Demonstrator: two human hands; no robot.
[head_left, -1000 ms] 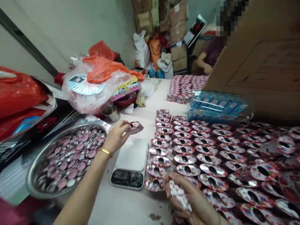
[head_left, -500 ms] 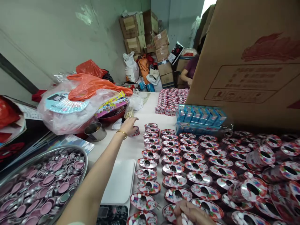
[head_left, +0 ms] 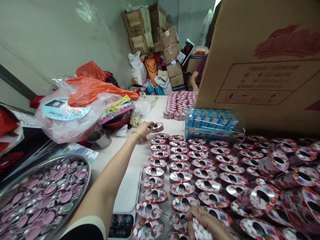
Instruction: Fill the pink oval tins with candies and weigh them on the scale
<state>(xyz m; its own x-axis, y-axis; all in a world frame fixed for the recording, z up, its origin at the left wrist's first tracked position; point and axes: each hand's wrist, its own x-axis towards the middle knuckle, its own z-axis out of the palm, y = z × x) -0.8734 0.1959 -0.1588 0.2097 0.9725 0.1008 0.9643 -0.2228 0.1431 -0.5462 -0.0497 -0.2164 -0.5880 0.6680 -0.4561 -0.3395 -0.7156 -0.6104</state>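
Observation:
My left hand (head_left: 145, 128), with a gold bracelet at the wrist, reaches out and grips a small oval tin (head_left: 158, 126) at the far end of the tin rows. Below my wrist sits another tin (head_left: 142, 140), partly hidden. My right hand (head_left: 207, 222) is curled around a heap of white tablets (head_left: 200, 230) at the bottom edge. It hovers over the near rows of open oval tins (head_left: 182, 188). White tablets lie on some of the tin tops, and each top has a dark hole.
To the left are a metal basin of pink-lined caps (head_left: 88, 176), a white scale (head_left: 126, 190) and a metal cup (head_left: 99, 139). Blue boxes (head_left: 211, 120) in clear wrap stand before a large carton (head_left: 265, 76). A co-worker's arm (head_left: 194, 81) shows behind it.
My left hand has moved right and now holds a tin beyond the front of the row. More tablets show in my right hand. The view has shifted slightly.

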